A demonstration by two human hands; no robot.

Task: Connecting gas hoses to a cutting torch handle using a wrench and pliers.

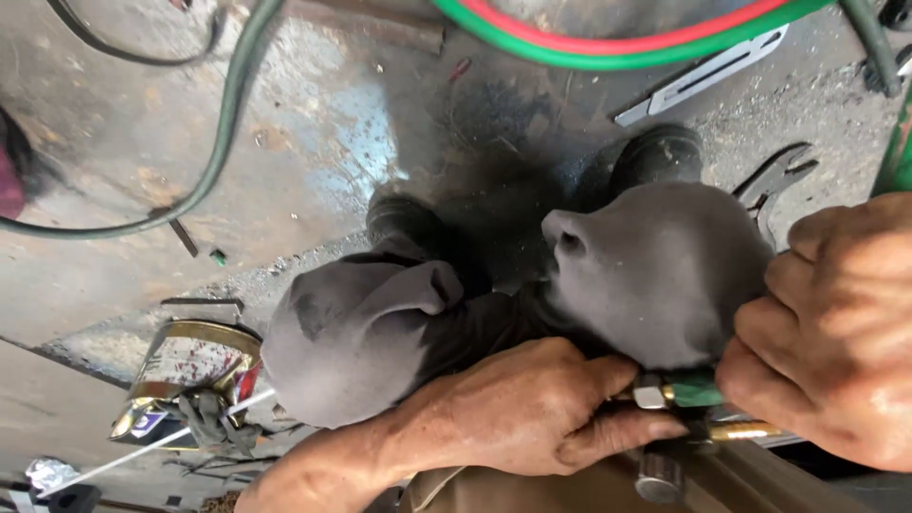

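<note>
My left hand (532,408) comes in from the lower left and grips a gas torch body near its silver fitting (652,391). My right hand (836,332) is curled at the right, its fingers on the torch's green valve knob (693,389). A brass tube (746,432) of the torch runs under my right hand. A round silver knob (660,475) shows below. My knees in grey trousers (655,275) sit just above the hands, with dark boots (655,152) on the ground. The torch tip is hidden.
A paired red and green hose (617,43) curves along the top, and a dark green hose (223,123) loops at the left. A dented tin can (190,366) lies at lower left beside a thin rod (142,451). A wrench (774,176) and a slotted metal bar (703,76) lie at upper right.
</note>
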